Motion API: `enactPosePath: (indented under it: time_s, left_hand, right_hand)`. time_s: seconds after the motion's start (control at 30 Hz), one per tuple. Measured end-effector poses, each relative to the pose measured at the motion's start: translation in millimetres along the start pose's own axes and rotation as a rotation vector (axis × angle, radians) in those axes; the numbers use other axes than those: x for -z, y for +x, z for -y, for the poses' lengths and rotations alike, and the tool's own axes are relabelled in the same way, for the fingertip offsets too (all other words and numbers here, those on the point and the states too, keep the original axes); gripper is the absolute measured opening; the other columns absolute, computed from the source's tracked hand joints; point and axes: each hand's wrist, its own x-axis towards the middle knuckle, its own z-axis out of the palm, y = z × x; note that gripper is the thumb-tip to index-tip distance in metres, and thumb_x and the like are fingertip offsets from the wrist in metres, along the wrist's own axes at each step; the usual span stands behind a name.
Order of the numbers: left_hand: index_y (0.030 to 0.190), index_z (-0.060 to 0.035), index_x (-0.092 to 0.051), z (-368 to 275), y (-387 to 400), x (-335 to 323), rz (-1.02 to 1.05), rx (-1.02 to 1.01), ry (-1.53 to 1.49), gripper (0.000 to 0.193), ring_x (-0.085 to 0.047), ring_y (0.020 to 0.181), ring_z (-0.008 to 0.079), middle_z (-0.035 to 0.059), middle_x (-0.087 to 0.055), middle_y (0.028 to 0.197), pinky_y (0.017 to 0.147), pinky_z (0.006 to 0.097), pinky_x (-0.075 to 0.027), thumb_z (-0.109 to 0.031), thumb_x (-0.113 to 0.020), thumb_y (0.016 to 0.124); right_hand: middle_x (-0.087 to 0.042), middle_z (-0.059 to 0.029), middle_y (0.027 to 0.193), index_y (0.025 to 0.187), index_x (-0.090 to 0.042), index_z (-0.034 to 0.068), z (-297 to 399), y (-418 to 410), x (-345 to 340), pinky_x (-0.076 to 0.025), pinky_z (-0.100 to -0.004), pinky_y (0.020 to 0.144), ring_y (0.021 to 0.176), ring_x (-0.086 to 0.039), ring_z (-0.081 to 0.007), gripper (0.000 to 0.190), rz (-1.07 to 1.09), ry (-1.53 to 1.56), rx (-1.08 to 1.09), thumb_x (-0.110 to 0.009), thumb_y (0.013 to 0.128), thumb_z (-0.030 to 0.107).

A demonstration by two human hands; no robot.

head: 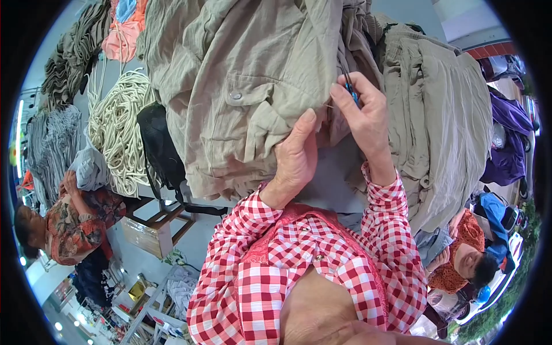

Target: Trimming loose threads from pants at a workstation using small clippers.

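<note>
A beige cloth garment [254, 56] with a snap-buttoned pocket flap [241, 95] lies on a table before me. My left hand [297, 148] grips its lower right edge, thumb on top and fingers beneath the cloth. Close to the right of that edge, my right hand [364, 108] holds small thread snips [350, 88], dark with blue parts, between thumb and fingers. A short loose thread [328, 105] sticks out from the cloth between my hands. Whether the blades touch the cloth, I cannot tell.
A stack of beige garments [448, 108] stands at right. To the left are a heap of cream cord [125, 129], a black bag [159, 146] and grey garments [56, 142]. One person [77, 220] handles cloth at left; another [463, 258] is at lower right. A wooden stool [166, 220] stands below.
</note>
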Motion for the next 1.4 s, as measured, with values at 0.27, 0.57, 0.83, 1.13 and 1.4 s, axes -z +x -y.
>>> enactPosePath:
  time_s: [0.27, 0.57, 0.83, 1.13, 1.4]
  left_hand:
    - [0.108, -0.0049, -0.053, -19, -8, -13, -0.02, -0.095, 0.022, 0.024, -0.056, 0.091, 0.0137, 0.0039, -0.059, 0.1, 0.085, 0.0284, -0.042, -0.01, -0.057, 0.084]
    - [0.106, -0.0045, -0.056, -18, -10, -16, 0.054, -0.138, 0.113, 0.022, -0.057, 0.09, 0.014, 0.004, -0.06, 0.1, 0.075, 0.0304, -0.05, -0.012, -0.056, 0.085]
    - [0.107, -0.0012, -0.055, -16, -7, -15, 0.081, -0.17, 0.17, 0.023, -0.058, 0.09, 0.0143, 0.0062, -0.059, 0.101, 0.078, 0.0296, -0.049, -0.01, -0.055, 0.086]
    - [0.106, 0.0009, -0.055, -20, -14, 0, -0.035, 0.023, 0.247, 0.023, -0.057, 0.085, 0.0132, 0.0057, -0.06, 0.098, 0.077, 0.0265, -0.045, -0.009, -0.056, 0.084]
    - [0.1, -0.0005, -0.054, -83, -37, 8, 0.08, -0.558, 1.44, 0.021, -0.055, 0.071, 0.0139, 0.0078, -0.058, 0.086, 0.063, 0.0264, -0.045, -0.007, -0.058, 0.08]
  right_hand:
    - [-0.059, -0.0103, 0.083, 0.104, -0.052, 0.002, -2, -24, 15, -0.045, -0.0267, 0.059, 0.064, -0.058, -0.02, 0.037, 0.058, -0.451, 0.35, -0.054, 0.086, 0.033]
    - [-0.06, -0.0102, 0.084, 0.099, -0.053, 0.002, -2, -18, 9, -0.047, -0.0288, 0.055, 0.062, -0.06, -0.0214, 0.029, 0.052, -0.599, 0.493, -0.061, 0.082, 0.024]
    - [-0.06, -0.0106, 0.08, 0.096, -0.055, 0.001, -6, -16, 8, -0.046, -0.0285, 0.053, 0.059, -0.059, -0.0214, 0.027, 0.051, -0.544, 0.48, -0.062, 0.081, 0.022]
    - [-0.06, -0.0111, 0.079, 0.096, -0.055, 0.001, -7, -15, 5, -0.044, -0.0253, 0.059, 0.066, -0.059, -0.0174, 0.017, 0.021, -0.393, 0.387, -0.058, 0.083, 0.011]
    - [-0.059, -0.0084, 0.075, 0.099, -0.055, 0.003, 2, -3, -13, -0.044, -0.0252, 0.056, 0.062, -0.056, -0.0143, 0.024, 0.052, -0.379, 0.38, -0.061, 0.083, 0.02]
